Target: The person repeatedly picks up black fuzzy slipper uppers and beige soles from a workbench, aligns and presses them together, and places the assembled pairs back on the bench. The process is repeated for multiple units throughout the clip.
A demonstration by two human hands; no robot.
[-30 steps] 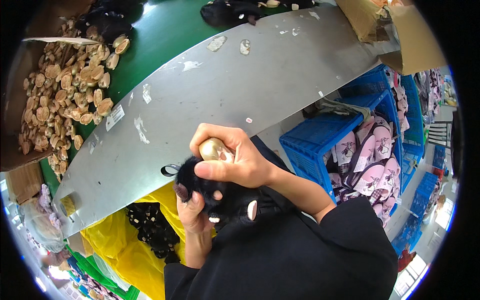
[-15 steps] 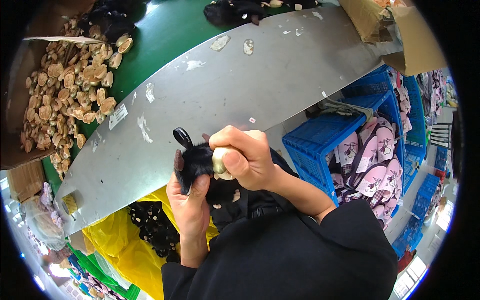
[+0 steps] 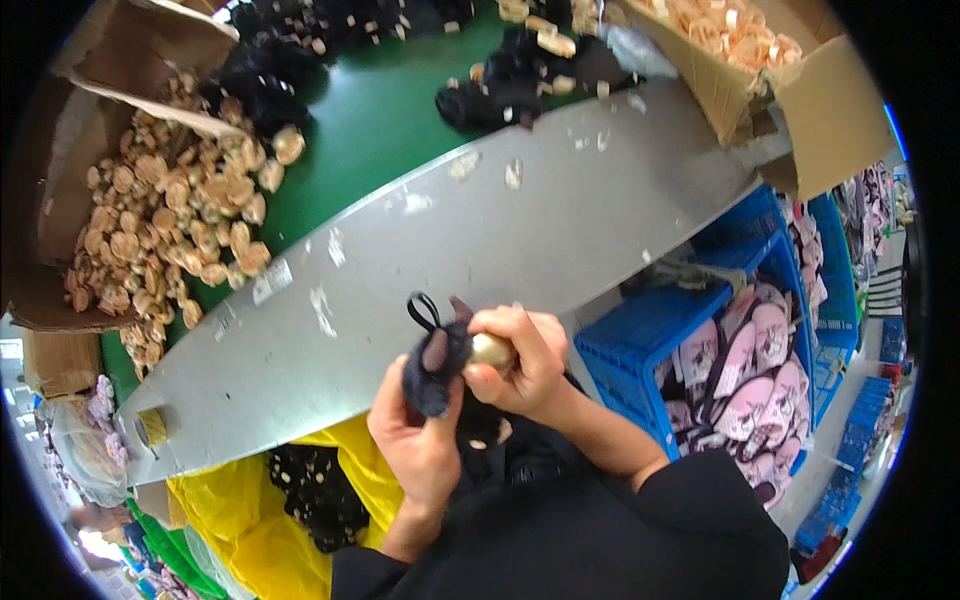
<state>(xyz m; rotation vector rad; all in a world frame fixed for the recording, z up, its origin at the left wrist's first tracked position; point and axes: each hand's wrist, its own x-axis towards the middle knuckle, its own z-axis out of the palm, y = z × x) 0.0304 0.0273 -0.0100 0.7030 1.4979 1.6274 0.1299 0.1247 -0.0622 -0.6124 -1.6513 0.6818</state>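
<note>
My left hand (image 3: 418,450) is closed round a small black plush animal (image 3: 430,385) with brownish ears and a black hanging loop (image 3: 423,308) standing up from it. Between the thumb and fingers of my right hand (image 3: 537,362) is a shiny gold rounded piece (image 3: 492,350), pressed against the right side of the plush. Both hands are close together in front of my body, near the front edge of the grey metal table border (image 3: 400,260). My fingers hide where the gold piece meets the plush.
At the left, a cardboard box (image 3: 60,200) spills many gold and tan pieces (image 3: 170,215) onto a green surface (image 3: 375,120). Black plush toys (image 3: 500,90) lie farther back. Below is a yellow bag (image 3: 235,510); at right stand blue crates (image 3: 650,340) of pink slippers (image 3: 745,385).
The view has shifted, showing more of the far table. The plush has turned more upright in my left hand, and my right hand now grips the gold piece from the side.
</note>
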